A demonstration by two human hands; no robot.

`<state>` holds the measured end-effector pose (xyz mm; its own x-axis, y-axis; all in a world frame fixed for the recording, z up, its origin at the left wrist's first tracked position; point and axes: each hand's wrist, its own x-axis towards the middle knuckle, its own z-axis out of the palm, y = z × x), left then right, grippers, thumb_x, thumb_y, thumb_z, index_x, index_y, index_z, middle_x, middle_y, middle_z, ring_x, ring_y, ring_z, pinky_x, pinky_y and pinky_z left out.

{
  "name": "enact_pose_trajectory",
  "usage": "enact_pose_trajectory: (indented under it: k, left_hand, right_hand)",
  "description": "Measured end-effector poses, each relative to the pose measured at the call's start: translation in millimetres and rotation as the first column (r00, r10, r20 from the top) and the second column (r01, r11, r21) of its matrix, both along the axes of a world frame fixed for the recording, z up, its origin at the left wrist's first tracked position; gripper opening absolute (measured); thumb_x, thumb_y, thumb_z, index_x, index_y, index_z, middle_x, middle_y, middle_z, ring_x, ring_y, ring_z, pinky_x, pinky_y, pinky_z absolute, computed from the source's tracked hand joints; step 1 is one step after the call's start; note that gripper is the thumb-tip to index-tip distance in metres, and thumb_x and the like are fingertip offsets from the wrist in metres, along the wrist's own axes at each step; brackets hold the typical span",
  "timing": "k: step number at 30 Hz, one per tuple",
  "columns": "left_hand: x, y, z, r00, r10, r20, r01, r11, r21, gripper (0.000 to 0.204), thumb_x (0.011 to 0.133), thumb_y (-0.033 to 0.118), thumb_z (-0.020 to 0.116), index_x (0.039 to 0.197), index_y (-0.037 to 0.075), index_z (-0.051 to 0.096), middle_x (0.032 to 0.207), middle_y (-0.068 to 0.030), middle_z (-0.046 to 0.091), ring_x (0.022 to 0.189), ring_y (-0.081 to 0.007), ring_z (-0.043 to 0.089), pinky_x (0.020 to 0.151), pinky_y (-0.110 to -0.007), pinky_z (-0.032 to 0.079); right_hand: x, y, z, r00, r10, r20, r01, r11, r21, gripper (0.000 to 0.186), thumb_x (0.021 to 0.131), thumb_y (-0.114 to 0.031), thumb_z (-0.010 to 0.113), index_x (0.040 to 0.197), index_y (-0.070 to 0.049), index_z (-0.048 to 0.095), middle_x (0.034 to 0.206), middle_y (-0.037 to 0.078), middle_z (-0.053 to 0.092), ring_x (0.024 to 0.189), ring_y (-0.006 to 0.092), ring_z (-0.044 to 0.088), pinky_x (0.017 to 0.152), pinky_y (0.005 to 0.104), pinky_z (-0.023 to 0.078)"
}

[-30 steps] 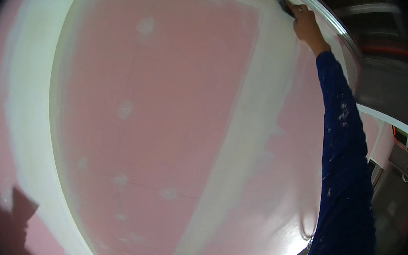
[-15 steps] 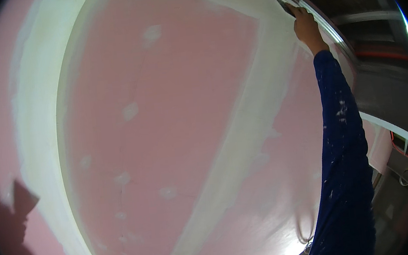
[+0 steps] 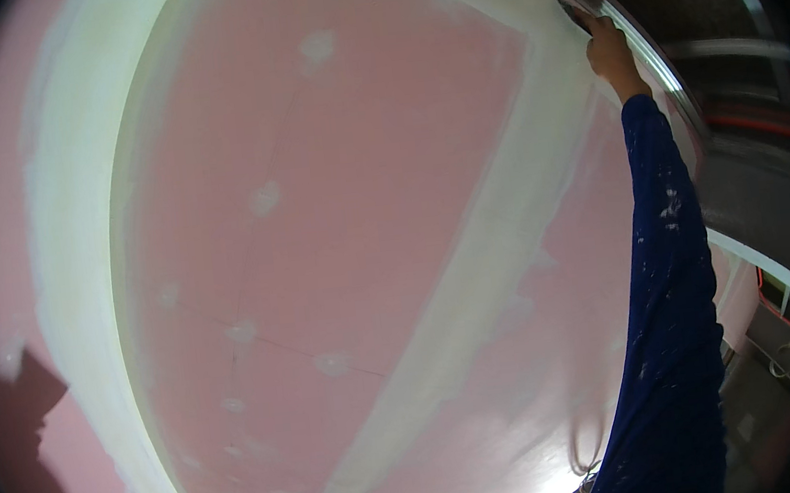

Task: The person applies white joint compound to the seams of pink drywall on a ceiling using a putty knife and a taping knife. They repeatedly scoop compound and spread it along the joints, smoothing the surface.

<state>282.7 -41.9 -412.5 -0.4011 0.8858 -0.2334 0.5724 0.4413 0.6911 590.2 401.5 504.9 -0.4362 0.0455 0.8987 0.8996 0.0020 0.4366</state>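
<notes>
High at the upper right, my right hand grips a dark-bladed putty knife. The blade lies at the pale compound band along the top of a pink wallboard, close to a shiny metal channel. A blue sleeve with white spatters covers my raised right arm. Below the hand, a wide pale band of joint compound slants down the board toward the lower left. My left hand is outside the picture.
Another pale compound strip runs along the curved inside corner at left. Filled patches dot the board. A white railing and a cable loop are at right. A bright lit area lies at the bottom.
The wall has shifted slightly rightward in view, and my right hand with it. The putty knife's blade now shows narrower, still near the top band. My grip is the same.
</notes>
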Motion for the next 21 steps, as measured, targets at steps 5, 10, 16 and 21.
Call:
enact_pose_trajectory:
  k: [5,10,16,21]
  left_hand:
    - [-3,10,7,0.998,-0.013,0.06,0.005,0.991,0.137,0.06,0.084,0.038,0.075,0.127,-0.002,0.062,0.105,-0.0286,0.071,0.099,-0.0461,0.067,0.085,-0.053,0.054]
    - [3,18,14,0.998,-0.062,0.0,0.06,0.971,0.232,0.055,0.085,0.037,0.076,0.123,0.001,0.063,0.1,-0.027,0.071,0.094,-0.0452,0.068,0.079,-0.051,0.055]
    - [5,12,17,0.987,-0.087,0.138,0.087,0.996,0.012,0.067,0.085,0.041,0.078,0.134,-0.001,0.059,0.113,-0.0288,0.07,0.104,-0.0446,0.067,0.089,-0.05,0.054]
    - [18,-3,15,0.998,0.007,0.063,-0.013,0.996,0.091,0.067,0.083,0.04,0.08,0.131,-0.003,0.06,0.112,-0.0284,0.071,0.105,-0.0436,0.067,0.09,-0.049,0.054]
  right_hand:
    - [2,-12,-89,0.99,0.014,0.14,-0.018,1.0,0.022,0.065,0.094,0.0,0.05,0.152,-0.029,0.048,0.139,0.014,0.054,0.119,0.0388,0.058,0.097,0.0522,0.054]
    - [21,-31,-117,0.988,0.006,0.153,-0.007,1.0,0.01,0.065,0.094,0.002,0.05,0.153,-0.027,0.048,0.139,0.014,0.054,0.118,0.0384,0.059,0.097,0.0519,0.054]
    - [74,-24,-43,0.999,0.007,-0.049,-0.005,1.0,0.028,0.062,0.095,0.001,0.048,0.152,-0.025,0.049,0.14,0.014,0.056,0.118,0.0388,0.06,0.099,0.0507,0.053]
    - [91,4,-7,1.0,0.007,-0.015,-0.006,0.996,0.092,0.062,0.096,-0.001,0.049,0.152,-0.026,0.048,0.14,0.015,0.056,0.12,0.0405,0.059,0.1,0.0541,0.052]
